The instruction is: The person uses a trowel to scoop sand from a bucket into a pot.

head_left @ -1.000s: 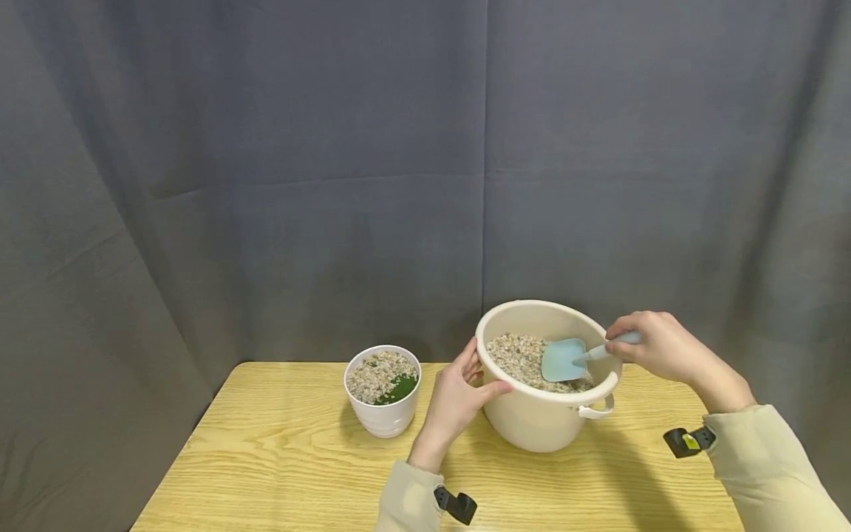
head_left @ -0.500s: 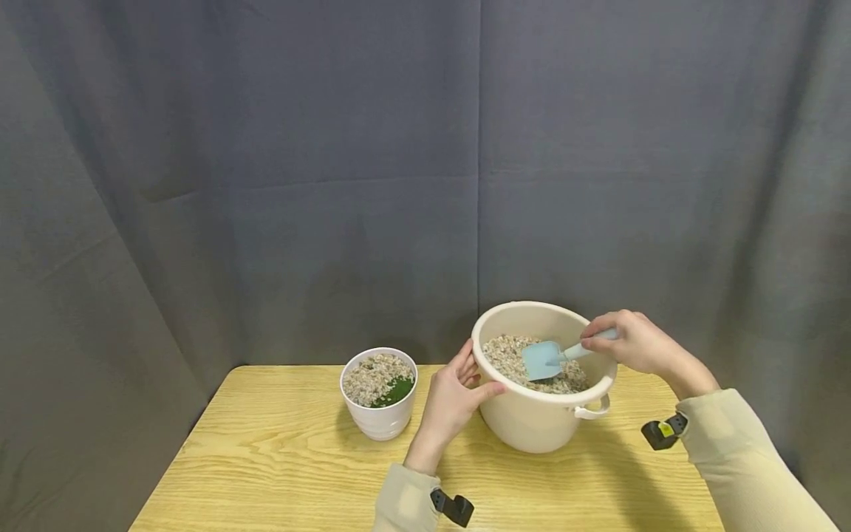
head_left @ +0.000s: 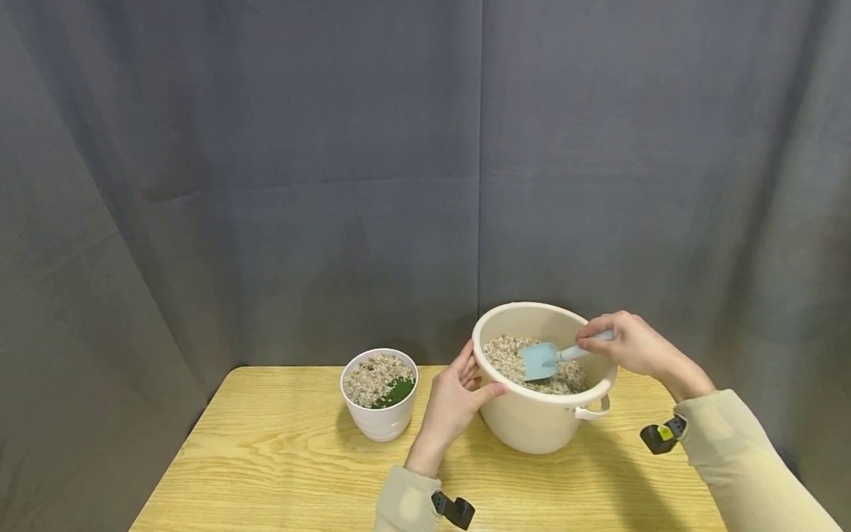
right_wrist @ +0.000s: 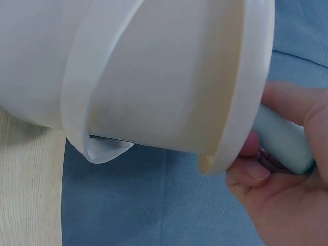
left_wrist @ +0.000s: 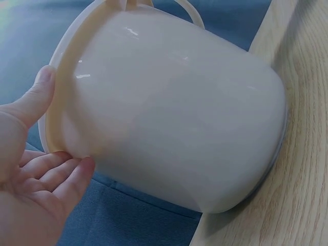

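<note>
Right hand (head_left: 631,347) has fingers curled round the handle of a pale blue plastic scoop (head_left: 541,360), blade dipped into gravel-like beige pebbles (head_left: 508,353) inside the cream round plastic bucket (head_left: 538,421). Left hand (head_left: 455,399), fingers fairly straight, thumb over the rim, braces the bucket's left wall, likely so it won't slide while scooping. Bucket sits toward the far right of the light wooden table (head_left: 279,473); small white ribbed pot (head_left: 380,423), pebbles with a green patch inside, stands just left, within easy reach. No readable writing or labels.
</note>
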`<state>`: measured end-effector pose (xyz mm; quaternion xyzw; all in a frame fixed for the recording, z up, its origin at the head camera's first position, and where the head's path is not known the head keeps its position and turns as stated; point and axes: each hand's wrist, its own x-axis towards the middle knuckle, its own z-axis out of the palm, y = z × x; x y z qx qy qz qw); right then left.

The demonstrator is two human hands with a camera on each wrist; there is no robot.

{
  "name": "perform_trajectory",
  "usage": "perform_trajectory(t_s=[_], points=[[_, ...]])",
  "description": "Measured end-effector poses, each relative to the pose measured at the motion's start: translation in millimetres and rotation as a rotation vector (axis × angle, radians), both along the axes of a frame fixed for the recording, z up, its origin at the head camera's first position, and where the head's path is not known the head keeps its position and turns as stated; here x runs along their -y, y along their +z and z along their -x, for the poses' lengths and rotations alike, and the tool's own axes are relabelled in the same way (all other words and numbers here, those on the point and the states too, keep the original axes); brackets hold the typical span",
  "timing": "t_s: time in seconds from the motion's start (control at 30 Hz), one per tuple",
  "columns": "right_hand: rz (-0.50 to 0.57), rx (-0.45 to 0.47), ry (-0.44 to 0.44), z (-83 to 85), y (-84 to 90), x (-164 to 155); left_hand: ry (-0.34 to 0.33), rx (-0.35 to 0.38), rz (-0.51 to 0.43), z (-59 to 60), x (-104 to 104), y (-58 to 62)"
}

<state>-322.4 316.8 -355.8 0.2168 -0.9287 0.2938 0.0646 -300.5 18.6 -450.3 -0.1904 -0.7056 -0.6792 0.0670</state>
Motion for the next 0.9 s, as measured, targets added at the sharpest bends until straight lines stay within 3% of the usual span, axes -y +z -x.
perform_trajectory(t_s=[0.17,0.3,0.4,0.57,0.9], points=[[-0.137,0.001,0.005,-1.6,7.4,3,-0.003,-0.002,-0.016,0.2,-2,-1.7],[-0.287,0.026,0.057,0.0,18.7,16,0.005,-0.012,-0.011,0.8,-1,1.7],[-0.336,0.027,0.095,0.0,22.9,24,0.006,-0.013,-0.011,0.5,-1,2.2],[-0.3,-0.064,0.142,-1.2,13.7,18,0.0,-0.007,-0.009,-0.7,-1,0.4],[-0.184,-0.075,0.123,-2.7,2.0,6,-0.013,-0.004,-0.009,-2.2,-3,-0.6]])
